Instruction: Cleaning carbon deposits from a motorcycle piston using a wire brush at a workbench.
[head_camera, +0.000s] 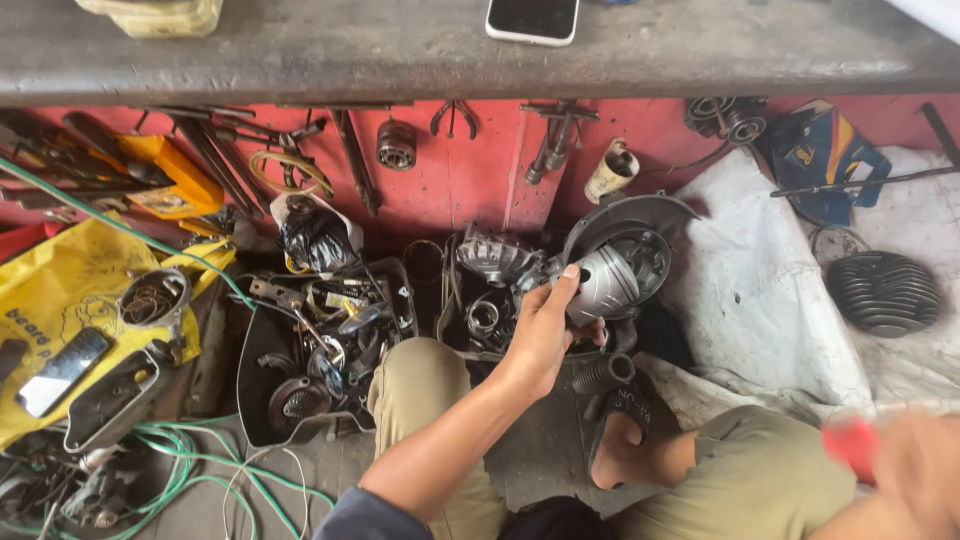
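While the person squats on the workshop floor, their left hand (545, 335) is wrapped around a ribbed silver engine part (608, 283), thumb up along its side, holding it just past the centre toward one o'clock, against a round dark engine housing (632, 222). Their right hand (915, 470), down at four o'clock, is blurred; it grips something with a red handle (852, 445), though I cannot tell what tool it is. A black finned cover (884, 292) lies on white cloth (770, 300) at three o'clock, a yellow bag (60, 290) at nine.
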